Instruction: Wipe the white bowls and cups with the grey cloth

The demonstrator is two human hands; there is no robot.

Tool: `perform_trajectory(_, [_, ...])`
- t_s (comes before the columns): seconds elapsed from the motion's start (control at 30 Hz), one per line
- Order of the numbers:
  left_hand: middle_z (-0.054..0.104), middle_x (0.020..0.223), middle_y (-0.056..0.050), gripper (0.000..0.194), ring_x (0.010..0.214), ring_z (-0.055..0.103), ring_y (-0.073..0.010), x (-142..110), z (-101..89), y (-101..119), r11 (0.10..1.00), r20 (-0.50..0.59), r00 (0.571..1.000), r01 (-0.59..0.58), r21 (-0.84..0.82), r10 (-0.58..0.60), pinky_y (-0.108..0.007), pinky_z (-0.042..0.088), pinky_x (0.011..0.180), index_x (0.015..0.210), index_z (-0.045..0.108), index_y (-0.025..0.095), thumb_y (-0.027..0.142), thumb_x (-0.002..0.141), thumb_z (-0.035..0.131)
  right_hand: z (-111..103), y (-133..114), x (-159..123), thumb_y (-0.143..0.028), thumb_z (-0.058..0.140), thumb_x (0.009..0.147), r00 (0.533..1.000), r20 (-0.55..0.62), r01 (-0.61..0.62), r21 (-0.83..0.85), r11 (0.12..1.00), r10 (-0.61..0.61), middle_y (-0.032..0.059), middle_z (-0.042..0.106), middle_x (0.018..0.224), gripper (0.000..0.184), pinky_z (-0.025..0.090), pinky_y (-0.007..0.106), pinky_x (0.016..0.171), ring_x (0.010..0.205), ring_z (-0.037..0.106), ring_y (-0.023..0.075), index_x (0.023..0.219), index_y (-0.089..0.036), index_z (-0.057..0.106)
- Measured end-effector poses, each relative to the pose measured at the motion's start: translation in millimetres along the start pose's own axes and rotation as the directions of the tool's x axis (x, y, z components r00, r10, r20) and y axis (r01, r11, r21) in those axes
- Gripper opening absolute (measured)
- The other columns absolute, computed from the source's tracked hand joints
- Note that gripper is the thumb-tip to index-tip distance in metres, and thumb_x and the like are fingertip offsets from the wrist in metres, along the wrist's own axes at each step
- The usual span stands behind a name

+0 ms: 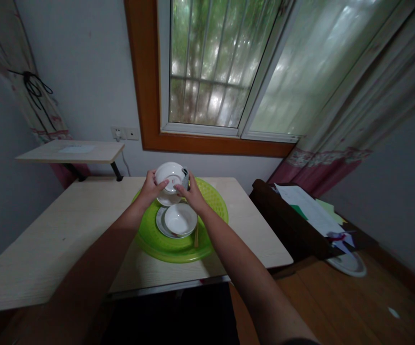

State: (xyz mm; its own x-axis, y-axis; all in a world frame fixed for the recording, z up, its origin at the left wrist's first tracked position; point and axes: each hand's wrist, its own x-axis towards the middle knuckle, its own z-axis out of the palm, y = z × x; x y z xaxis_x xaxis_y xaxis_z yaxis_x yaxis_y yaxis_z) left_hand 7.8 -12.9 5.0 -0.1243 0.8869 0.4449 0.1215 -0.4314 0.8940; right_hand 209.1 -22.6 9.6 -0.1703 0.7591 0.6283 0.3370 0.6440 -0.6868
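Between my two hands, above the far part of a round green tray, a white bowl is tilted, with a small reddish mark showing on it. My left hand is closed on the bowl's left edge, thumb across its surface. On the right edge, my right hand pinches a grey, dark-edged cloth against the bowl. Just below is another white dish, partly hidden by the hands. Nearer me in the tray, a white bowl rests on a plate, beside wooden chopsticks.
The tray stands on a pale wooden table. A small raised shelf with a paper is at the back left. A dark brown piece of furniture holding papers stands right of the table, below a window and curtain.
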Motion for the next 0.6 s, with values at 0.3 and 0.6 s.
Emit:
perform_trajectory(0.3, [0.056,0.135,-0.015,0.079,0.121,0.059,-0.0269,-4.0,7.3,-7.9,1.0,0.13,0.991,0.012,0.019,-0.015,-0.044,0.047,0.105,0.13,0.045,0.018,0.044,0.065,0.081,-14.6,2.1,1.4,-0.051,0.057,0.095,0.998,-0.011,0.055,-0.054,0.997,-0.055,0.0145,0.053,0.14,0.068,0.04,0.045,0.114,0.13,0.05,0.0251,0.153,-0.021,0.039])
perform_trajectory(0.6, [0.059,0.128,-0.014,0.078,0.113,0.063,-0.0265,-8.5,4.5,-2.5,0.986,0.226,0.974,-0.046,0.162,0.008,-0.04,0.056,0.09,0.13,0.051,0.019,0.041,0.063,0.084,-32.1,-10.5,1.2,-0.047,0.056,0.097,0.959,0.198,0.265,-0.364,0.893,-0.204,0.0144,0.045,0.147,0.063,0.039,0.049,0.113,0.133,0.046,0.0289,0.154,-0.026,0.039])
